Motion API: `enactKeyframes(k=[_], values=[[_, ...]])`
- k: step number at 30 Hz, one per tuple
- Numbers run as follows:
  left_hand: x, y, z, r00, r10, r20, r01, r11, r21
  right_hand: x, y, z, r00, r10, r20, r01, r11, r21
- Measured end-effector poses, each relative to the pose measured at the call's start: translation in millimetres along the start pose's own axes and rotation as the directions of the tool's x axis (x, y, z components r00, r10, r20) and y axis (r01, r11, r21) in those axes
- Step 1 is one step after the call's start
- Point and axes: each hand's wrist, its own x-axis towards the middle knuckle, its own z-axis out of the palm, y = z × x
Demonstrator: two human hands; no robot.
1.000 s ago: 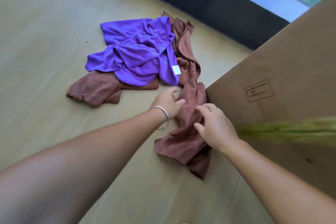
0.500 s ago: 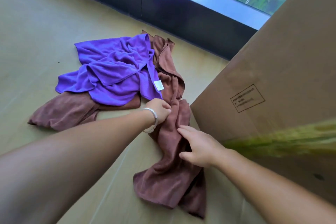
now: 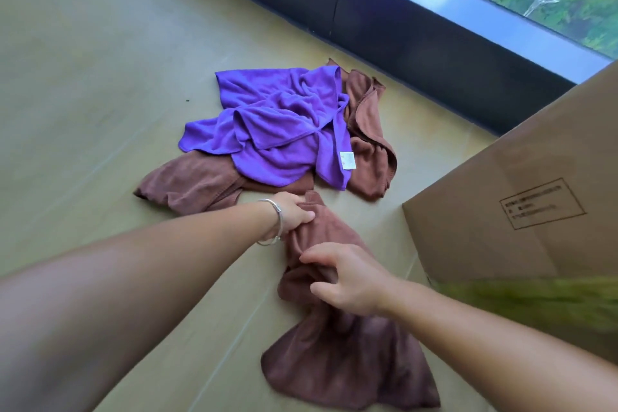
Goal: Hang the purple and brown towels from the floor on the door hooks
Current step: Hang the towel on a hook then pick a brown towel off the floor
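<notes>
A brown towel (image 3: pixel 347 354) hangs crumpled between my hands, its lower part spread near the floor. My left hand (image 3: pixel 294 212), with a silver bangle at the wrist, grips its upper end. My right hand (image 3: pixel 347 281) pinches a fold lower down. Farther off, a purple towel (image 3: pixel 277 130) with a white label lies bunched on the floor. It rests on top of another brown towel (image 3: pixel 187 184), and more brown cloth (image 3: pixel 368 144) lies at its right side. No door hooks are in view.
A large cardboard box (image 3: pixel 521 204) stands close on the right. A dark window frame (image 3: pixel 384 33) runs along the far edge of the beige floor (image 3: pixel 100 77). A blurred green strip (image 3: pixel 535 301) crosses the lower right.
The brown towel has come away from the pile, pulled toward me and lifted. Both hands have closed on it. The view has tilted up, showing more window.
</notes>
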Motion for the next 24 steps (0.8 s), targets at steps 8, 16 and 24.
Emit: enactKeyframes(k=[8,16,24], values=[[-22.8,-5.3,-38.1,0.943,0.329,0.045,-0.324,0.883,0.340,7.7,20.0,-15.1,0.916,0.071,-0.396,-0.050,0.997,0.064],[-64.3,19.8,-59.7,0.799,0.586,0.135,-0.587,0.712,0.386,52.1,-9.5,-69.6,0.997,0.013,-0.076,-0.009,0.999,0.052],[-172.0,22.8,-157.7,0.876,0.482,-0.013,-0.393,0.729,0.560,57.8,-106.2,-103.6,0.988,0.037,0.147,-0.022,0.994,-0.105]])
